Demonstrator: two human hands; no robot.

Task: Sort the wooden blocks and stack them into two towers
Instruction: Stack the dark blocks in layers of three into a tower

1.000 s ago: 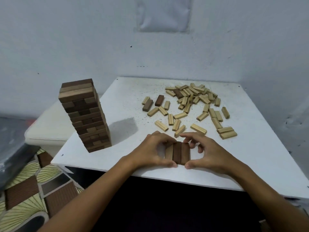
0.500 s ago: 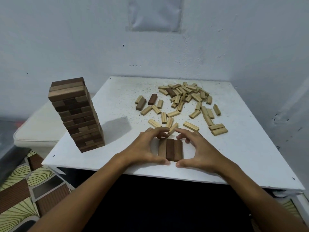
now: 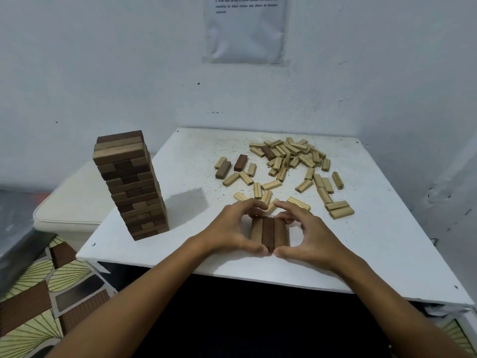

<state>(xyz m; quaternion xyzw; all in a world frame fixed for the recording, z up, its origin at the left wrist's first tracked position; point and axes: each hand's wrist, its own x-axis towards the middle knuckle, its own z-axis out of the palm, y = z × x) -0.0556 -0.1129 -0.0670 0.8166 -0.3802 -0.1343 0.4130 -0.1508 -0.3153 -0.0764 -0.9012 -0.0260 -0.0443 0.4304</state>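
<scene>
Squaring: left hand (image 3: 232,229) and right hand (image 3: 313,237) cup a row (image 3: 269,232) of three blocks lying side by side near the table's (image 3: 387,254) front edge, at 6 o'clock.
Left hand: fingers curled round the row's left side and far end, thumb at the near corner; clamped on the row.
Right hand: mirrors it on the right side, thumb tip nearly meeting the left thumb; also clamped on the row.
Row: a dark block in the middle, a paler brown one either side, flat on the table; it looks like one layer, though I cannot tell whether it starts a new tower or is bound for the standing one.
Tower (image 3: 131,184): stands at 9 o'clock near the left edge, many layers of mostly dark and mid-brown blocks, top layers slightly askew.
Pile (image 3: 291,166): loose pale blocks scattered from the middle out to 1 o'clock, untouched.
Strays: two dark blocks (image 3: 232,166) lie at 12 o'clock left of the pile, and one more sits inside it.
Done: one brown tower is largely built.
Left: the strays to gather, and the whole pale tower to stack, so roughly half remains.
</scene>
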